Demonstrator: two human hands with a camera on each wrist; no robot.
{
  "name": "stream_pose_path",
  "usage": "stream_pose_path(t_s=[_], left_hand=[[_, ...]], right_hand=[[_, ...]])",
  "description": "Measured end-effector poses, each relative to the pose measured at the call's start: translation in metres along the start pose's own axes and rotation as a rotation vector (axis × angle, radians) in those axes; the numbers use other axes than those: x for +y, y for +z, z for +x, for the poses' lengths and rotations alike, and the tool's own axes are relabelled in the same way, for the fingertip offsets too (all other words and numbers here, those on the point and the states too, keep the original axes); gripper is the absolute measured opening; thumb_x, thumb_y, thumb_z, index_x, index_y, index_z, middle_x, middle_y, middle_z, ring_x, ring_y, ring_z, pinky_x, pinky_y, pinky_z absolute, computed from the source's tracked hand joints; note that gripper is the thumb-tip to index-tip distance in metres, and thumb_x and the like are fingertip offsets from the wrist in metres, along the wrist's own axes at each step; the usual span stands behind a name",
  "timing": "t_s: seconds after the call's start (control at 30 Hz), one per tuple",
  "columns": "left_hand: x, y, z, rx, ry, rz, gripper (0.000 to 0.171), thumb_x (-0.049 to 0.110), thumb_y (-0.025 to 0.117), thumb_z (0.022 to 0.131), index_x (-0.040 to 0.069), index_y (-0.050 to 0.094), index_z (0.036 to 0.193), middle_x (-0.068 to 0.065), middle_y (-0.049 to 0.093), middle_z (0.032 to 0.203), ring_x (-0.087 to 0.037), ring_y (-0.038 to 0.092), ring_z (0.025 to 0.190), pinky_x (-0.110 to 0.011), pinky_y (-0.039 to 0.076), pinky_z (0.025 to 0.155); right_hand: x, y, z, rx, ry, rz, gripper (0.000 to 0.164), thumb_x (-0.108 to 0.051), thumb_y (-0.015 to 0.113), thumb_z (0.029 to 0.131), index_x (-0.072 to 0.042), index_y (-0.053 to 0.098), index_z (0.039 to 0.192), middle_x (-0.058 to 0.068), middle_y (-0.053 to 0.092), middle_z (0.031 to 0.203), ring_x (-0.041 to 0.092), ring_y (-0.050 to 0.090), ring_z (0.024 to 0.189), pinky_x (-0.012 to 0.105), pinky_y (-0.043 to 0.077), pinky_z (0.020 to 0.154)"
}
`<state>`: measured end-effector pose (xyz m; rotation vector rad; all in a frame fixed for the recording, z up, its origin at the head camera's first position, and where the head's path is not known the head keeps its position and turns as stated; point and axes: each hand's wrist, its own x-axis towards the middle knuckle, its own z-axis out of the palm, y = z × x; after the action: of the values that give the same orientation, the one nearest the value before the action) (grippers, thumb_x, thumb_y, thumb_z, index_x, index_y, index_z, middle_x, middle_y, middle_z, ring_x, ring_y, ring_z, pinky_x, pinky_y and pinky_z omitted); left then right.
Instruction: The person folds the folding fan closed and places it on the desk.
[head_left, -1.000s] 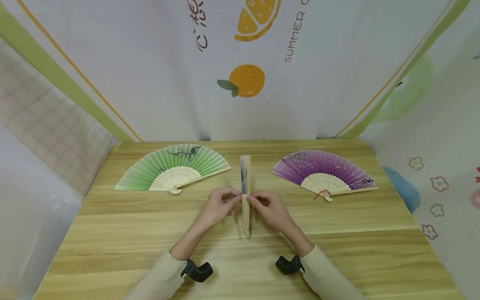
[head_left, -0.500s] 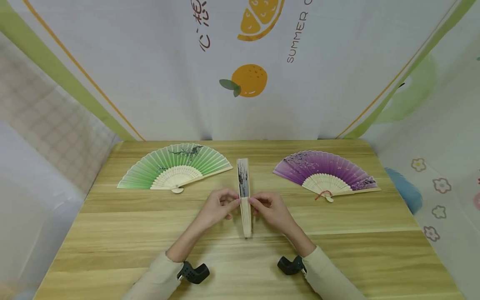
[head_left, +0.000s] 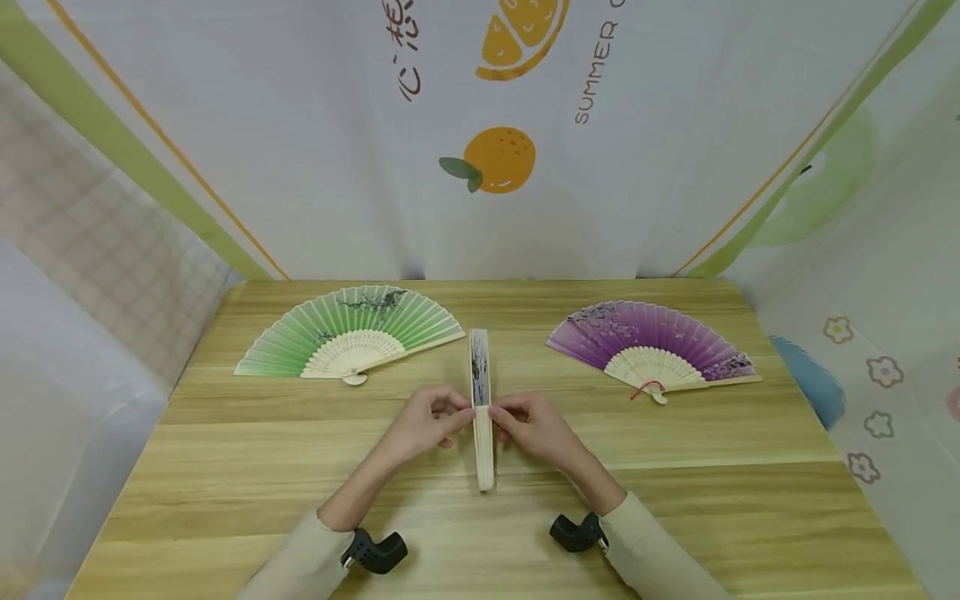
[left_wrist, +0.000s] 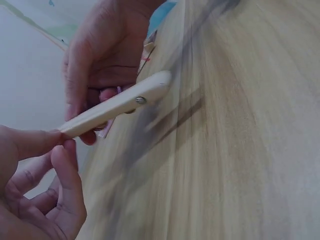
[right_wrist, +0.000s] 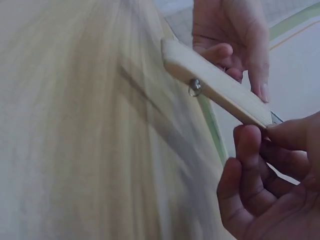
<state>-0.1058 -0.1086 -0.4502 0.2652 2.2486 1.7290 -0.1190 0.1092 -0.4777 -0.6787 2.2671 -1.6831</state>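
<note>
Between my two hands is a folded hand fan, its pale ribs toward me and its grey-black patterned leaf pointing away. My left hand pinches its left side with thumb and fingers. From the right side, my right hand pinches it at about the same height. In the left wrist view the folded fan shows a metal rivet near its rounded end, held above the table. A small metal ring hangs at the rivet of the fan in the right wrist view.
A spread green fan lies at the back left of the wooden table. At the back right lies a spread purple fan with a red cord. A printed cloth hangs behind the table's far edge.
Both hands have brought the folded fan slightly nearer to me and to the left. It has turned, so its rib edges now face up. The two spread fans lie still.
</note>
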Motion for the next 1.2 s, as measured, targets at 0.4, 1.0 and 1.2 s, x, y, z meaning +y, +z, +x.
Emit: stream_pose_path(t_s=[0.4, 1.0, 1.2], left_hand=[[-0.013, -0.01, -0.014, -0.064, -0.072, 0.058, 0.01, 0.008, 0.069, 0.097, -0.002, 0.068, 0.094, -0.012, 0.066, 0.075, -0.015, 0.057, 0.053, -0.026, 0.049, 0.049], [-0.011, -0.015, -0.027, -0.132, -0.196, 0.129, 0.013, 0.009, 0.073, 0.094, 0.0, 0.069, 0.084, -0.005, 0.06, 0.063, -0.011, 0.053, 0.052, -0.024, 0.05, 0.048], [-0.01, -0.018, -0.029, -0.153, -0.179, 0.17, 0.015, 0.007, 0.072, 0.094, 0.0, 0.07, 0.081, -0.006, 0.061, 0.062, -0.011, 0.054, 0.049, -0.024, 0.05, 0.046]], right_hand=[[-0.003, 0.016, 0.0, -0.122, 0.103, -0.014, 0.022, -0.015, 0.064, 0.103, -0.002, 0.074, 0.09, 0.005, 0.065, 0.071, 0.014, 0.061, 0.061, 0.021, 0.048, 0.054], [-0.015, 0.024, -0.003, -0.246, 0.114, -0.277, 0.03, -0.02, 0.067, 0.1, -0.012, 0.07, 0.071, -0.011, 0.056, 0.056, 0.002, 0.04, 0.047, 0.02, 0.032, 0.045], [-0.016, 0.026, -0.001, -0.271, 0.103, -0.328, 0.027, -0.018, 0.069, 0.098, -0.013, 0.071, 0.072, -0.014, 0.047, 0.054, 0.002, 0.038, 0.047, 0.02, 0.03, 0.046]])
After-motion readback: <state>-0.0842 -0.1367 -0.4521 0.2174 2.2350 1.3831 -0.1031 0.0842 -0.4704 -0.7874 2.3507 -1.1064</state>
